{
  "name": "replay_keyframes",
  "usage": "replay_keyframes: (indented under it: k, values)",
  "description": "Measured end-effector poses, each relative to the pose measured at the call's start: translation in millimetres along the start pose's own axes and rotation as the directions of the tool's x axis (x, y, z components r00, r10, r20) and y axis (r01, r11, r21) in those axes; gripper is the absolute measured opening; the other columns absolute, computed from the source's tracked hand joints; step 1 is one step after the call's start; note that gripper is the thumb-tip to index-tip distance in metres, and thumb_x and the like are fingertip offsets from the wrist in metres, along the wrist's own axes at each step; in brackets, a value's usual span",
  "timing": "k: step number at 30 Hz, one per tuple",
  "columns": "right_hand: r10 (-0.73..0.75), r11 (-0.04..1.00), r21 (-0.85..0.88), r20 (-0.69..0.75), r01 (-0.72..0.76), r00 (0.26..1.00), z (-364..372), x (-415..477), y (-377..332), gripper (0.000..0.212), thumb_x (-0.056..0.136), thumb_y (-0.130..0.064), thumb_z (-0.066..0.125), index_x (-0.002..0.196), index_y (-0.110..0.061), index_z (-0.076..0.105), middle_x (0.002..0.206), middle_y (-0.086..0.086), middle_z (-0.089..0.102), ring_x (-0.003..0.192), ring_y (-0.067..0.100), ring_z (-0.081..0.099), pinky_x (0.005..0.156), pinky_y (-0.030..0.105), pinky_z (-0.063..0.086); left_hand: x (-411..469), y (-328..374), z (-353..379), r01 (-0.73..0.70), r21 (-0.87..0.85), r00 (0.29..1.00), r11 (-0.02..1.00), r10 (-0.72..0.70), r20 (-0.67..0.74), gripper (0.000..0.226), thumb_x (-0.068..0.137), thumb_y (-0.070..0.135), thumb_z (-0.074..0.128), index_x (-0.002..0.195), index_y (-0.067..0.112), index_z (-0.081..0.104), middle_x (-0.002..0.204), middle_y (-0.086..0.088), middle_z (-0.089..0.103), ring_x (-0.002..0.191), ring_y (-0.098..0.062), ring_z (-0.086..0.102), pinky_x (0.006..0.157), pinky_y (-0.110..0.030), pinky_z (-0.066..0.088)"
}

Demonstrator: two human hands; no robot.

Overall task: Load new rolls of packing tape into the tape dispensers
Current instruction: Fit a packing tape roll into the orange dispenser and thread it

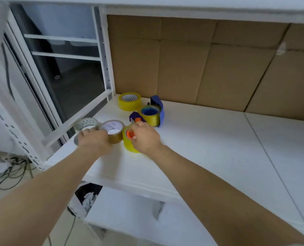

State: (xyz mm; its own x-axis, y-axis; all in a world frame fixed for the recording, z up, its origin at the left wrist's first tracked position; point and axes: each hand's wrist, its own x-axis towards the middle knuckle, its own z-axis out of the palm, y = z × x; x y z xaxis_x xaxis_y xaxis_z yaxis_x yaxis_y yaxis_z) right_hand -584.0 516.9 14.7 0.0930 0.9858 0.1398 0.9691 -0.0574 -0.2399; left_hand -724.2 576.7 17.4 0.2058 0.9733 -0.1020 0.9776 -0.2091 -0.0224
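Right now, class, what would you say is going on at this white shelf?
A person is working with packing tape on a white shelf. The left hand rests on a clear roll beside a brown roll. The right hand grips a yellow roll with an orange hub, apparently a dispenser being loaded. Behind them stand a blue dispenser already holding a yellow roll, and a spare yellow roll near the cardboard backing.

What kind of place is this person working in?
Probably a packing or storeroom corner: white metal shelving, flattened cardboard stacked behind it, and tape rolls beside a blue tape dispenser.
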Motion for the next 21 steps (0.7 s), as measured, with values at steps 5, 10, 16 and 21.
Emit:
replay_keyframes:
  k: [5,10,16,21]
  values:
    - [0.066,0.998,0.016,-0.039,-0.065,0.997,-17.9,-25.1,23.5,0.038,0.091,-0.021,0.051,0.127,-0.011,0.049,0.127,0.01,0.048,0.12,0.029,0.045,0.097,0.036,0.038,-13.4,55.8,-14.5,-0.252,-0.015,0.954,0.968,0.246,-0.171,0.044,0.084,0.048,0.054,0.114,0.017,0.057,0.12,-0.011,0.059,0.115,-0.032,0.052,0.094,-0.036,0.042]
    - [0.173,0.985,0.026,-0.066,-0.171,0.983,-50.1,-84.2,96.7,0.04,0.091,-0.015,0.047,0.131,-0.017,0.048,0.136,0.007,0.043,0.128,0.024,0.038,0.103,0.032,0.032,-48.2,158.4,-25.3,-0.44,-0.073,0.884,0.895,0.417,-0.211,0.041,0.085,0.022,0.057,0.125,0.016,0.054,0.122,-0.013,0.058,0.114,-0.032,0.053,0.08,-0.036,0.047]
    - [0.442,0.897,0.094,-0.165,-0.432,0.882,-108.8,-234.0,243.8,0.041,0.092,-0.011,0.045,0.132,-0.02,0.049,0.136,0.003,0.044,0.124,0.024,0.044,0.096,0.033,0.04,-142.0,347.1,-11.3,-0.633,-0.174,0.773,0.754,0.606,-0.188,0.051,0.088,0.018,0.053,0.138,0.021,0.044,0.138,-0.005,0.05,0.125,-0.027,0.047,0.091,-0.035,0.045]
    - [0.658,0.752,0.161,-0.226,-0.639,0.718,-157.1,-375.0,366.9,0.039,0.091,-0.007,0.044,0.127,-0.02,0.054,0.133,0.001,0.048,0.114,0.022,0.055,0.09,0.029,0.046,-244.5,499.7,6.7,-0.782,-0.236,0.615,0.577,0.775,-0.146,0.053,0.09,0.02,0.052,0.141,0.024,0.041,0.141,0.0,0.048,0.128,-0.023,0.047,0.098,-0.034,0.043]
